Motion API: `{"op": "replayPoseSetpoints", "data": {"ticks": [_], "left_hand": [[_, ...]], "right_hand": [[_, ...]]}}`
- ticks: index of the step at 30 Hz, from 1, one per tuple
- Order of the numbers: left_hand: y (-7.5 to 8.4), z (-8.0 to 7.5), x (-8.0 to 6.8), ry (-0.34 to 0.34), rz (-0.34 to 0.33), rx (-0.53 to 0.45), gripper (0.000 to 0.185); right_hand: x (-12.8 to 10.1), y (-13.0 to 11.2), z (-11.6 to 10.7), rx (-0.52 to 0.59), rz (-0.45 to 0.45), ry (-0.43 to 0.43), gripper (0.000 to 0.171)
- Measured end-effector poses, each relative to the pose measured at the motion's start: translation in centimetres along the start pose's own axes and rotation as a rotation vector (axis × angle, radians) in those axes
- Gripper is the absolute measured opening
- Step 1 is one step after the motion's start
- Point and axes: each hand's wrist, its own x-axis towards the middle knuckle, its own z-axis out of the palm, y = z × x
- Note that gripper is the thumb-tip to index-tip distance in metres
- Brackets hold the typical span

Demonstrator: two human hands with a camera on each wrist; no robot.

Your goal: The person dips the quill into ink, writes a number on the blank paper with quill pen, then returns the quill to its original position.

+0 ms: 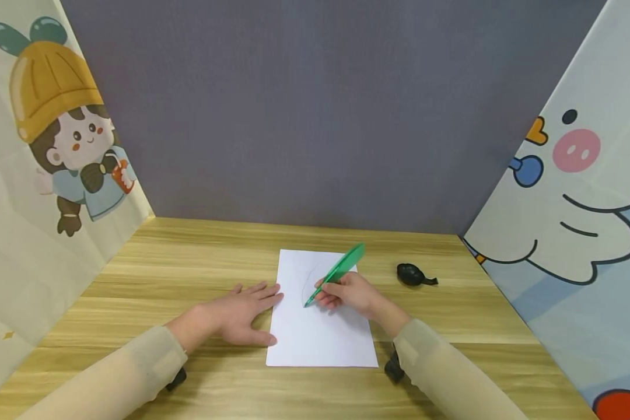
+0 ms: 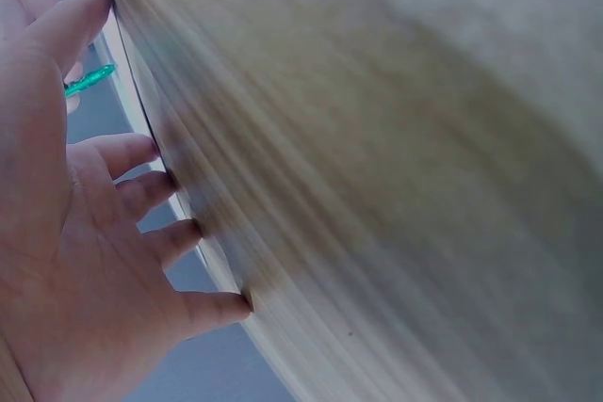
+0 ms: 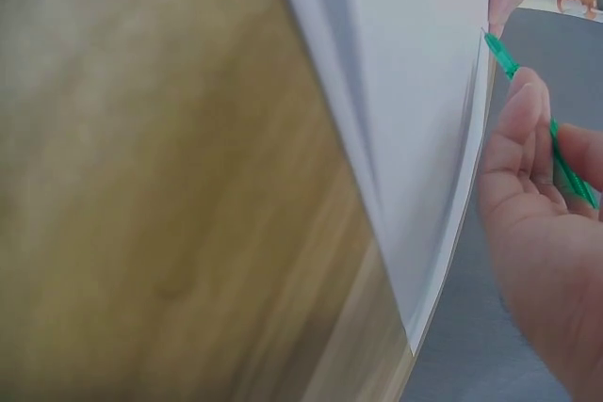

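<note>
A white sheet of paper (image 1: 320, 344) lies on the wooden table, with a thin curved line drawn on its upper left part. My right hand (image 1: 350, 293) pinches a green feather-shaped pen (image 1: 345, 263) between thumb and fingers, its tip down at the lower end of that line. In the right wrist view the green pen (image 3: 502, 56) passes through the curled fingers. At the sheet's left edge, my left hand (image 1: 243, 315) rests flat with fingers spread, thumb and fingertips right at the paper. The left wrist view shows these straight fingers (image 2: 174, 242) on the tabletop.
Right of the paper lies a small black object (image 1: 412, 275) with a rounded body and a short tail. A grey panel (image 1: 304, 116) rises behind the table (image 1: 199, 251). Printed cartoon cloths (image 1: 604, 245) hang at both sides. Dark straps show under both wrists.
</note>
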Motion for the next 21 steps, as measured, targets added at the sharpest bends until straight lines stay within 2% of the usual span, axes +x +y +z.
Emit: {"op": "replayPoseSetpoints", "data": {"ticks": [21], "left_hand": [[-0.17,0.1,0.2,0.01,0.013,-0.003,0.101]], "right_hand": [[-1.01,0.53,-0.32,0.028,-0.001,-0.041,0.034]]}}
